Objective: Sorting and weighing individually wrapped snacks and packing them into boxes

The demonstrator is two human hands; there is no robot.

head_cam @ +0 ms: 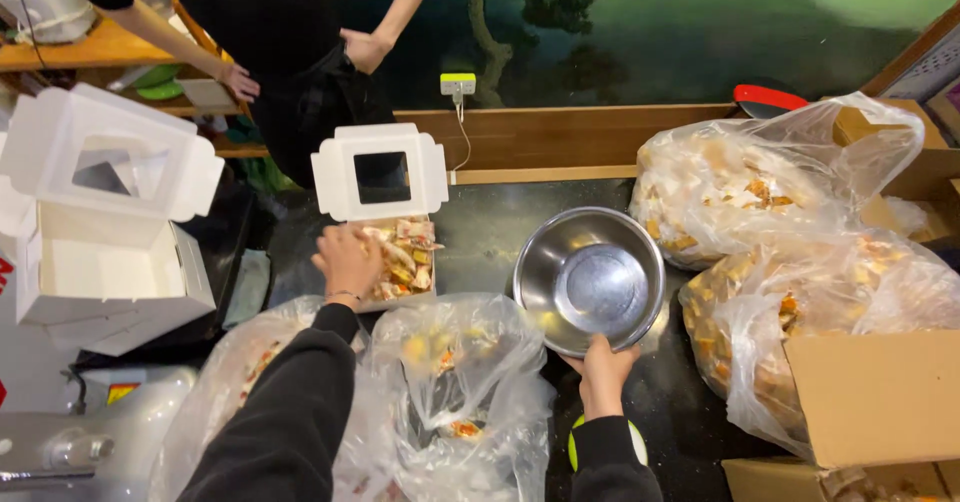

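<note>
Boxes, bags and a bystander around the work spot

An empty white window box (105,222) stands well left of the fingers of the left hand (347,260). Clear snack bags (740,192) and a cardboard box (880,392) lie right of the right hand (603,367). Another person's hands (362,50) are far beyond.

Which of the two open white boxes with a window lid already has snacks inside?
The smaller white box in the middle, touched by the left hand. It holds wrapped snacks; the bigger white box at the left shows only a bare inside.
</note>
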